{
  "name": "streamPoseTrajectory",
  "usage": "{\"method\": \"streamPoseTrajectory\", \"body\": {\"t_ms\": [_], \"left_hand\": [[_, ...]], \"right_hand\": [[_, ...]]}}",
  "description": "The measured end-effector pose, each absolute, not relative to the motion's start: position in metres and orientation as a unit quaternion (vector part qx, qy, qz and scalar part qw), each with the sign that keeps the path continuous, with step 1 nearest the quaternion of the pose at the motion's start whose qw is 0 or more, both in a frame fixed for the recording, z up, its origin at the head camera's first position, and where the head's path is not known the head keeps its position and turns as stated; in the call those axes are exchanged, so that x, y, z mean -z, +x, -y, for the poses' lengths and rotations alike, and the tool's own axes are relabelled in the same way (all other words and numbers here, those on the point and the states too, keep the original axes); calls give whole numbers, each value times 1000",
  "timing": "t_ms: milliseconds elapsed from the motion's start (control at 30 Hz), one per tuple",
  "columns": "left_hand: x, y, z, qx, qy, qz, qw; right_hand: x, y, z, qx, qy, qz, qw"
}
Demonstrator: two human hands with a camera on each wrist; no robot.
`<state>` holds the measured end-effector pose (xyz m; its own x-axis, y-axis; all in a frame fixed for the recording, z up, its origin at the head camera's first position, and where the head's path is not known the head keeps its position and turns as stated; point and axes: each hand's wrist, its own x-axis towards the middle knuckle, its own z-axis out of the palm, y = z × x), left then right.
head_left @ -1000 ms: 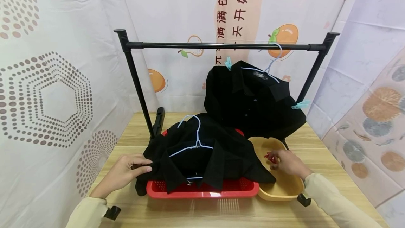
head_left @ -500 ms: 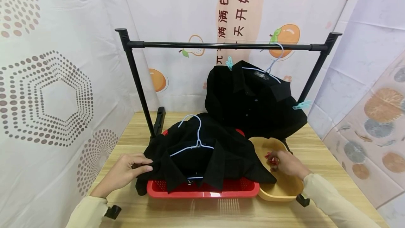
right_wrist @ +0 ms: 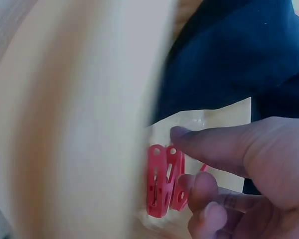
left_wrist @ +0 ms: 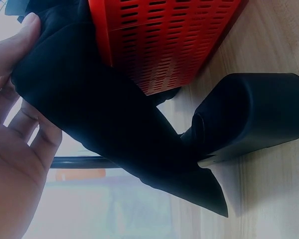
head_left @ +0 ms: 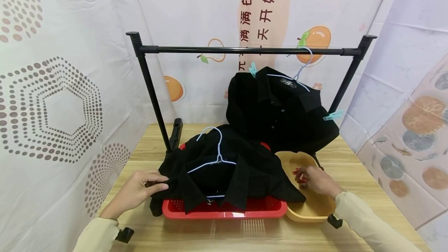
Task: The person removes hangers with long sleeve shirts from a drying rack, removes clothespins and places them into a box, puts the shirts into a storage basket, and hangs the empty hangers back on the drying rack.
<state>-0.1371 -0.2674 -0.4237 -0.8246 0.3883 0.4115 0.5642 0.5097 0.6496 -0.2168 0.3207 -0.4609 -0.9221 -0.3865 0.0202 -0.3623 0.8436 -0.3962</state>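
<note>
Holding on the left: I have the left hand [head_left: 138,189] pinching the front shirt [head_left: 266,178] between thumb and fingers, just outside the left edge of the red basket [head_left: 199,216].
Reaching on the right: the right hand [head_left: 320,182] is down inside the yellow tub [head_left: 316,209], thumb and fingers parted beside the red clothespins [right_wrist: 157,184]; on my right wrist feed I cannot tell whether a fingertip touches one.
Front shirt: black, collar toward me, spread over the red basket; on the left wrist feed I see a sleeve drop past the basket's side, and on the right its cloth laps over the left rim of the yellow tub.
Front hanger: a pale blue hanger [head_left: 218,158] sits in that collar, hook pointing up toward the back edge of the wooden table [head_left: 343,174].
Clothespins: about the middle of the yellow tub, lying close together.
Basket and tub: side by side on the table, the tub just beside the basket's right edge.
Rack: a black rack [head_left: 238,51] stands toward the table's back edge.
Hanging shirt: a second black shirt [head_left: 283,119] tilts on its hanger [head_left: 296,77] from the rack's right part, with light blue clips [head_left: 333,116] at both shoulders.
</note>
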Motion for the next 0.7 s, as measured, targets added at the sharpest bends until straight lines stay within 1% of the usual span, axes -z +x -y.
{"method": "streamPoseTrajectory", "body": {"t_ms": [200, 333, 500, 600, 700], "left_hand": [[423, -136, 267, 409, -274, 863, 112], [422, -135, 266, 406, -283, 860, 121], [421, -136, 265, 405, -287, 859, 127], [421, -136, 266, 402, -286, 861, 128], [420, -136, 265, 401, -285, 861, 127]], "right_hand": [[456, -215, -319, 278, -178, -942, 61], [449, -215, -317, 335, -195, -919, 70], [440, -212, -309, 351, -236, -904, 56], [434, -206, -302, 352, -253, -901, 33], [429, -200, -294, 356, -277, -892, -1]]}}
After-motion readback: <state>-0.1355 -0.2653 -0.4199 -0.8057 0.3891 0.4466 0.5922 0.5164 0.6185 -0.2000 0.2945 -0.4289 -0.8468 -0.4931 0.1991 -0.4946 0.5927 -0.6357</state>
